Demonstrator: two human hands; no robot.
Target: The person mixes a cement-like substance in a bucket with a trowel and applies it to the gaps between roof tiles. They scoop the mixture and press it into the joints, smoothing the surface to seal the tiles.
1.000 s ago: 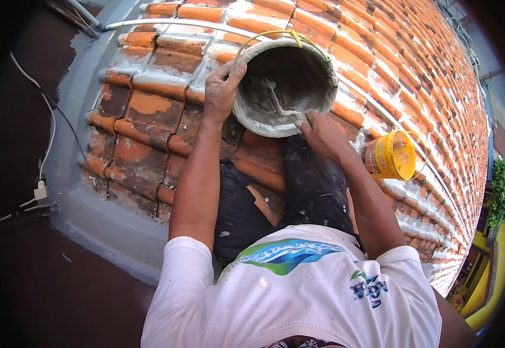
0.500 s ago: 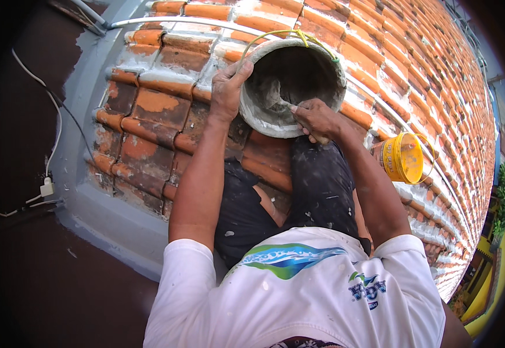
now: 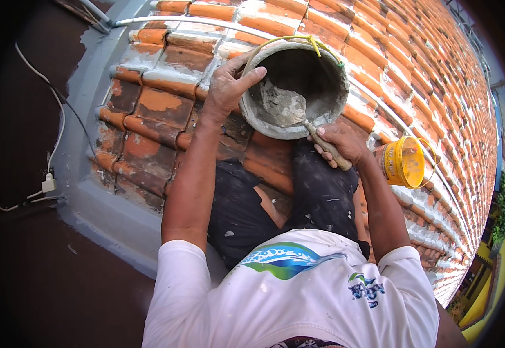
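Note:
A grey, cement-crusted bucket (image 3: 336, 110) leans over the roof tiles just beyond my knees, its mouth tipped toward me. My left hand (image 3: 229, 87) grips its left rim, thumb over the edge and fingers partly hidden behind the wall. Wrapped round the wooden handle of a trowel (image 3: 329, 145) is my right hand (image 3: 345, 142), at the near right side of the rim. The trowel's blade lies inside the bucket mouth, covered by a lump of wet grey mortar (image 3: 283, 105). A yellow cord handle (image 3: 281, 38) arches over the far rim.
Clay roof tiles (image 3: 157, 107) with white patches slope all around. A yellow pail (image 3: 409, 162) lies tipped on the tiles to my right. A white pipe (image 3: 188, 20) runs beyond the bucket. On the left are a grey-coated ledge (image 3: 113, 211) and a cable with a white connector (image 3: 49, 183).
The trowel has turned and risen toward the near rim, now showing mortar on its blade. My right hand has shifted right and slightly nearer. My left thumb has spread over the rim.

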